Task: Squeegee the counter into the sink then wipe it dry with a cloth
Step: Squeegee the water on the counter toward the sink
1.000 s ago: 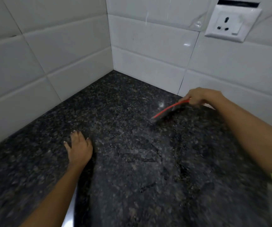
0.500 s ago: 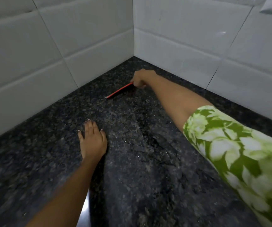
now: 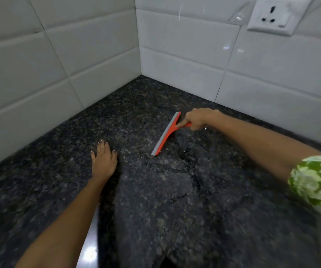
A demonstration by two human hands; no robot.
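Observation:
A red squeegee (image 3: 166,134) with a grey rubber blade rests its edge on the dark speckled granite counter (image 3: 175,209), blade running from far right to near left. My right hand (image 3: 200,119) is closed around its red handle, right of the blade. Thin streaks of water (image 3: 183,161) glisten on the stone just in front of the blade. My left hand (image 3: 104,161) lies flat on the counter with fingers spread, to the left of the blade's near tip and apart from it. No sink or cloth is in view.
White tiled walls (image 3: 78,60) meet in a corner behind the counter. A white wall socket (image 3: 275,14) sits high on the right wall. A shiny light strip (image 3: 90,246) shows at the counter's near edge beside my left forearm.
My right hand has pulled the squeegee back out of the corner toward the near right, with the blade now turned to face me. My left hand stays flat in place.

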